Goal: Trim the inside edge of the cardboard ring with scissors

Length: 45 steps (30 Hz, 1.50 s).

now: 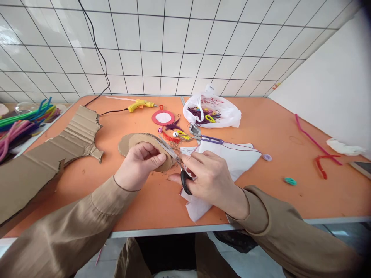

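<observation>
My left hand (143, 164) is closed on a round piece of cardboard (164, 163), gripping it between thumb and fingers. Black-handled scissors (185, 181) are in my right hand (207, 175), their blades pointing up and left against the disc's right edge. Whether the blades are cutting into the edge I cannot tell. Behind the left hand, more rounded cardboard (126, 143) rests on the orange table (95, 189). Beneath the right hand spreads a white cloth (232, 156) with dark red stitching along its edges.
A large cut cardboard sheet (43, 166) covers the left side. At the back are a yellow glue gun (140, 105), a red-rimmed disc (163, 117) and a white plastic bag (224, 112) of threads. Purple-handled snips (211, 139) touch the cloth. Pipe cleaners (320, 168) lie at right.
</observation>
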{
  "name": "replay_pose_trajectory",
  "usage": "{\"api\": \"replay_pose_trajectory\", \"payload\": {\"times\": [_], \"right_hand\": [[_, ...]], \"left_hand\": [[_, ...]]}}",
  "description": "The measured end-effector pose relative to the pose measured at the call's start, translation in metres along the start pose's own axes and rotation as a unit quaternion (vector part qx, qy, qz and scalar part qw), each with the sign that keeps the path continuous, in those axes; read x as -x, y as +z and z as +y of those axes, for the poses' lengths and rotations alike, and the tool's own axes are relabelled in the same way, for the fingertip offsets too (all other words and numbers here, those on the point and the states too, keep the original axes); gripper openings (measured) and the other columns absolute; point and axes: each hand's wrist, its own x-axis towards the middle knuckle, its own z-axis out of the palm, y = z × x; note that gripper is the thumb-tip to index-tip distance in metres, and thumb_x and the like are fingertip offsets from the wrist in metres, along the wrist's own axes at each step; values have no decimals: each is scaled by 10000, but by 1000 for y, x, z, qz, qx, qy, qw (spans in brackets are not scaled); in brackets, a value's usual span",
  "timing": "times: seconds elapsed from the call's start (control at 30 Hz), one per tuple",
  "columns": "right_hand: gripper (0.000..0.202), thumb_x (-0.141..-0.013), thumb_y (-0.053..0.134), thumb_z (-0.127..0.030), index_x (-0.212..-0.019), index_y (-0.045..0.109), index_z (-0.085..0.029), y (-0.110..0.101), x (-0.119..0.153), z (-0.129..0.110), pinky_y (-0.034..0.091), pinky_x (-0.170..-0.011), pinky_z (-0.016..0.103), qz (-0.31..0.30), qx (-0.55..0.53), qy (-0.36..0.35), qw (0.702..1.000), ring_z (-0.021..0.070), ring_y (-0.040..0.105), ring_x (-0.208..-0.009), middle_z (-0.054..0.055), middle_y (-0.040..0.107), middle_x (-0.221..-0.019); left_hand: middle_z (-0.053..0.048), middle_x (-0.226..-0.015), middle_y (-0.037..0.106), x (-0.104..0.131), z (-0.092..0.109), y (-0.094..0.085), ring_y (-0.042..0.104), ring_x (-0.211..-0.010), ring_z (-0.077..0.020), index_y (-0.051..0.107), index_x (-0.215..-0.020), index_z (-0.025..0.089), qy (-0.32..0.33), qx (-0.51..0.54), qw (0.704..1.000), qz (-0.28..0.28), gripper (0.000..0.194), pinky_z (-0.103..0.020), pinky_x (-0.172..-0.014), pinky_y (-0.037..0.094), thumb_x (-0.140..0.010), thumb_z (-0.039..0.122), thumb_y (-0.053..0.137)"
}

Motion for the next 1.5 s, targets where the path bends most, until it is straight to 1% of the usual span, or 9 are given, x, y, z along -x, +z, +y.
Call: {"api": "replay_pose_trajectory", "payload": {"times": [0.13,0.33,0.43,0.57,0.77,0.9,1.1,1.33,1.5], "right_hand": [[177,-931,615,-279,-993,709,-142,1,0,0,354,-563,297,-10,-2,5,1000,147,423,-527,-15,540,-579],[188,-934,627,-311,-814,658,-169,4,2,0,342,-573,306,-25,-9,13,1000,154,417,-546,-7,525,-592],[213,-946,629,-341,-847,671,-157,4,2,0,344,-574,306,-26,-12,11,1000,154,428,-544,-8,525,-590],[245,-926,658,-402,-884,673,-161,4,1,-1,359,-583,302,-24,-26,21,999,151,441,-546,-8,552,-607],[306,-921,633,-429,-1024,687,-146,6,0,-3,385,-607,309,-19,-38,32,999,158,480,-565,5,603,-645],[334,-939,603,-461,-979,691,-141,7,0,-4,383,-603,309,-13,-34,36,999,154,470,-552,4,583,-620],[314,-959,594,-415,-1023,702,-127,7,0,-4,374,-585,307,-7,-31,24,999,159,458,-546,-4,557,-604],[349,-962,625,-434,-940,716,-98,5,0,-4,377,-573,306,-5,-27,6,1000,154,452,-535,-2,535,-591],[323,-992,582,-411,-1001,702,-112,5,0,-5,377,-581,303,0,-15,6,1000,158,462,-544,0,547,-605]], "left_hand": [[-41,-710,714,1,0,-1,643,-628,-141,729,-673,156,-9,48,999,1,323,-274,-623,532,-592,351,973],[12,-645,653,-1,-7,-4,629,-624,-109,668,-645,162,-28,102,994,42,322,-231,-636,523,-621,282,965],[18,-638,657,-1,-8,-3,637,-631,-113,652,-620,169,-28,106,993,39,353,-237,-646,529,-604,316,973],[-3,-731,731,-1,-9,-3,655,-643,-129,680,-659,185,-10,100,994,44,373,-285,-686,545,-536,331,1000],[-30,-814,772,0,-8,-5,719,-776,-188,711,-746,200,20,62,998,24,345,-347,-765,550,-581,336,981],[-18,-807,767,1,-7,0,731,-833,-216,689,-713,215,39,66,997,26,345,-359,-765,553,-570,321,985],[17,-723,706,2,-8,0,653,-673,-149,695,-712,204,25,69,997,39,351,-314,-676,502,-564,326,988],[20,-674,669,2,-8,1,613,-634,-137,689,-711,190,20,74,996,36,365,-310,-662,483,-562,336,989],[28,-632,651,3,-8,6,569,-563,-104,683,-673,174,12,97,994,54,396,-271,-602,482,-507,322,1010]]}}
